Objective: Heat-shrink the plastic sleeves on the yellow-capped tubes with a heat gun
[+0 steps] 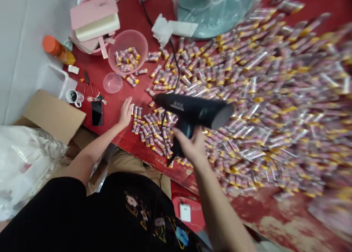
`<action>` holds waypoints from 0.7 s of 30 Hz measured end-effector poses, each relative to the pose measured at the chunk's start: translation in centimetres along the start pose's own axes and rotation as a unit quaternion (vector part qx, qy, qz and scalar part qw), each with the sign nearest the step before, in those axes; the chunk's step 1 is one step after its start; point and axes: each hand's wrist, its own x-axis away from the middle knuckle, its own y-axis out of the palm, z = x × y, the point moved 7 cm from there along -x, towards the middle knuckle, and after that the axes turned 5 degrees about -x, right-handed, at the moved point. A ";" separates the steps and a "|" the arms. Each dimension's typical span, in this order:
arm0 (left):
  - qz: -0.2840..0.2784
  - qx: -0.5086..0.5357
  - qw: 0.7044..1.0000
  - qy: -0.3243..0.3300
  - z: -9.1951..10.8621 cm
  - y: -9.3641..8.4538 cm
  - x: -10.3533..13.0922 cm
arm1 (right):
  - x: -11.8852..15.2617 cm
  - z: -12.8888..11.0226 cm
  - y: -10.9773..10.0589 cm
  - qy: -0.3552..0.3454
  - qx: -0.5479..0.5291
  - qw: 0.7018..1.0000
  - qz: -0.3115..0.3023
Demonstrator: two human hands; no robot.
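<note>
My right hand (pixel 193 145) grips the handle of a black hair dryer (pixel 192 109), raised over the table with its nozzle toward the left. The dryer's cord passes behind it up to the table's far side. On the red tabletop, my left hand (pixel 126 112) rests with fingers stretched out, beside small clear-wrapped tubes with yellow ends (pixel 150 127). Its fingertips are close to the nearest tubes; whether they touch I cannot tell. Many more such tubes (pixel 247 123) spread loosely across the right side, blurred toward the edge.
A pink mesh basket (pixel 128 36) holds several tubes, with a clear bowl (pixel 112 83) below it. Red-handled scissors (pixel 90 89), a phone (pixel 96 113), a mug (pixel 74 97) and a cardboard box (pixel 55 114) lie left. A plastic-wrapped teal object (pixel 211 10) stands at the back.
</note>
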 end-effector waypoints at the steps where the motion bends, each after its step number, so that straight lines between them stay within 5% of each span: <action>1: -0.027 0.001 0.999 0.033 1.8 0.1 2.4 | 3.3 1.1 -1.1 0.031 -0.004 0.999 0.039; 4: -0.240 0.027 0.957 0.161 7.9 3.6 9.9 | 11.6 3.8 -4.6 0.102 -0.037 0.975 0.193; 7: -0.470 0.038 0.833 0.290 12.8 8.2 17.2 | 17.4 6.0 -8.2 0.141 -0.077 0.936 0.313; 10: -0.590 -0.021 0.705 0.393 15.0 10.5 20.7 | 21.0 8.6 -10.8 0.178 -0.089 0.919 0.341; 12: -0.600 -0.075 0.666 0.437 15.8 10.0 20.0 | 22.2 10.7 -10.8 0.210 -0.114 0.924 0.300; 17: -0.523 -0.191 0.676 0.482 19.2 5.0 14.5 | 21.9 14.6 -7.3 0.223 -0.258 0.926 0.159; 21: -0.495 -0.230 0.679 0.490 21.3 2.7 14.2 | 23.2 17.2 -8.6 0.223 -0.315 0.890 0.242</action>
